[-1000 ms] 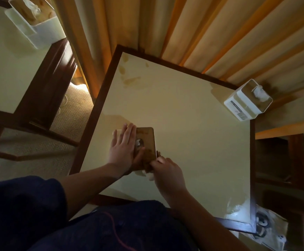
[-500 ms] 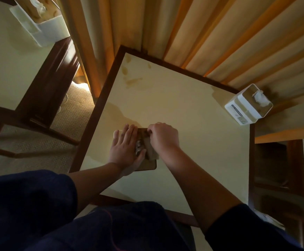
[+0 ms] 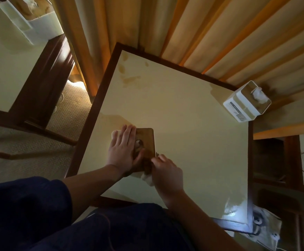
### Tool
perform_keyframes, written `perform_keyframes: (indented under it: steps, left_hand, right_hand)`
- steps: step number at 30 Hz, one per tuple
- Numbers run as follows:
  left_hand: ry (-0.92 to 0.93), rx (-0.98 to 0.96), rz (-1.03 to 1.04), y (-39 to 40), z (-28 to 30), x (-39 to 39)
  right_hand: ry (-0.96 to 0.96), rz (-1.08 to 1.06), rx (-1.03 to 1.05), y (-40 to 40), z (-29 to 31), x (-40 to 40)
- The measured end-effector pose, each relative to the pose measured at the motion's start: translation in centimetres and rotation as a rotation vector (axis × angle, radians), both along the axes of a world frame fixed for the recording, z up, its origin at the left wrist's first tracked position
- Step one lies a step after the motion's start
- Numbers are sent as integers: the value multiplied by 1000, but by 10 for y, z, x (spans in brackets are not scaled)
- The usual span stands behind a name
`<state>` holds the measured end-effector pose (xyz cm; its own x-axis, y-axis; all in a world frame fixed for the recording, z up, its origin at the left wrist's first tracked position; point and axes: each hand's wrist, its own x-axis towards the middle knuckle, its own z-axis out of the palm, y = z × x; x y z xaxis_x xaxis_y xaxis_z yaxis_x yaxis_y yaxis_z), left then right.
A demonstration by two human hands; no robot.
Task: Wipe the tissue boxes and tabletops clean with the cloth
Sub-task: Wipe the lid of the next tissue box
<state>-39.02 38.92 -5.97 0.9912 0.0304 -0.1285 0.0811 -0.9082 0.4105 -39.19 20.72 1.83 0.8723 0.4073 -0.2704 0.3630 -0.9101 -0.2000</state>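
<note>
While L hand (image 3: pixel 123 149) lies flat on tissue box (image 3: pixel 146 142), R hand (image 3: pixel 165 172) pinches cloth (image 3: pixel 146 175) at its near edge.

Cream tabletop (image 3: pixel 183 124) with dark-brown rim, white tissue box (image 3: pixel 245 107), brown-topped box (image 3: pixel 145 142).

Counter (image 3: pixel 183 124): tissue box (image 3: pixel 144 142) lies toward the near left edge, left hand (image 3: pixel 124 151) flat on its top. Right hand (image 3: pixel 167 173) just beside the box's near right corner, fingers (image 3: pixel 158 158) on the cloth (image 3: pixel 146 173) at the box's near side. Second tissue box (image 3: pixel 247 104) at the far right corner. Third tissue box (image 3: pixel 35 20) on a separate counter (image 3: pixel 6 69) to the left
</note>
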Motion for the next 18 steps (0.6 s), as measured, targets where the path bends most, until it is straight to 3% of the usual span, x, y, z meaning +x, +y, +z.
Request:
perform_keyframes:
  steps: [6, 12, 18]
  left_hand:
    - [-20, -55, 37, -2, 4, -2]
    - [-31, -48, 31, -2, 1, -2]
    - [-60, -59, 53, -4, 0, -1]
  right_hand:
    - [212, 6, -95, 7, 14, 24]
    - [59, 8, -176, 41, 14, 73]
    - [40, -39, -217, 67, 17, 113]
